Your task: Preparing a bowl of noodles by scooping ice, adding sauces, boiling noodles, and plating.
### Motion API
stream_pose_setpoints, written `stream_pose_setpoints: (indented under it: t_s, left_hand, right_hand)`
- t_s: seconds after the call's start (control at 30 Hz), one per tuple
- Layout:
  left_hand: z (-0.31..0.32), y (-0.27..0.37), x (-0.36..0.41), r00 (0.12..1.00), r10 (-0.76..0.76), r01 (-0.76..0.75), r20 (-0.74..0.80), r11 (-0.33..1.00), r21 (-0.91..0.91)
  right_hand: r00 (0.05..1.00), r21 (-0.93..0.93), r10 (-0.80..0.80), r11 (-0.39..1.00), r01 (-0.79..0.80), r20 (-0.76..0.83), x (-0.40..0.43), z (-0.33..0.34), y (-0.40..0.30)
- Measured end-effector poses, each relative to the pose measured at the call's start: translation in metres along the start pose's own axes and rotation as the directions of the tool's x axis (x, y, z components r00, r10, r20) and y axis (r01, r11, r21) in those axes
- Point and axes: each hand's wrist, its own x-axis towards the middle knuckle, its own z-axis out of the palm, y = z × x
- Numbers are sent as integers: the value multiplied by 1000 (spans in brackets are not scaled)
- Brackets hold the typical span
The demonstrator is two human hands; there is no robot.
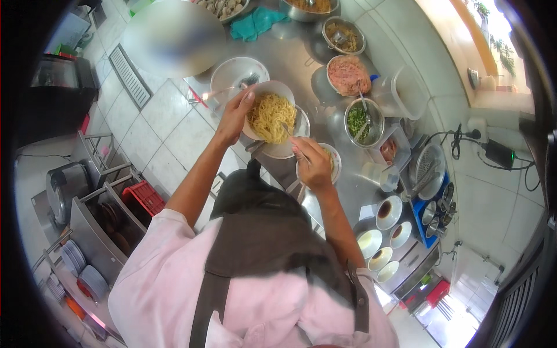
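My left hand grips the left rim of a white bowl, which is tilted and filled with yellow noodles. In my right hand is a metal utensil, its end in the noodles; whether it is a fork or a spoon I cannot tell. Beneath the held bowl sits another white bowl, partly covered by it. A smaller bowl with food stands behind my right hand, mostly hidden. Just beyond my left hand is a large white bowl with a fork in it.
Along the right of the steel table stand a bowl of minced meat, a steel bowl of chopped greens and a clear container. Several small bowls, some with dark sauce, are nearer. A teal cloth lies at the far end.
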Motion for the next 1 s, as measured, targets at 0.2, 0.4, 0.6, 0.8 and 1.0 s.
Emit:
stream_pose_setpoints:
  t_s: [0.2,0.4,0.6,0.8,1.0]
  left_hand:
    - [-3,1,4,999,15,-11,-28,988,155]
    - [5,18,5,998,54,-44,-36,967,253]
    - [-11,14,13,993,56,-21,-107,953,302]
    - [-12,16,16,995,61,-36,-78,955,295]
    - [-14,25,17,994,95,-69,-62,939,337]
  right_hand:
    - [998,-57,57,997,-59,-26,-7,-9,8]
    - [999,-64,-52,997,51,-7,0,6,7]
    - [999,-84,-14,996,11,-31,-18,-5,20]
    - [990,44,71,997,-66,-119,5,15,8]
    - [985,19,147,989,-146,-88,-2,14,14]
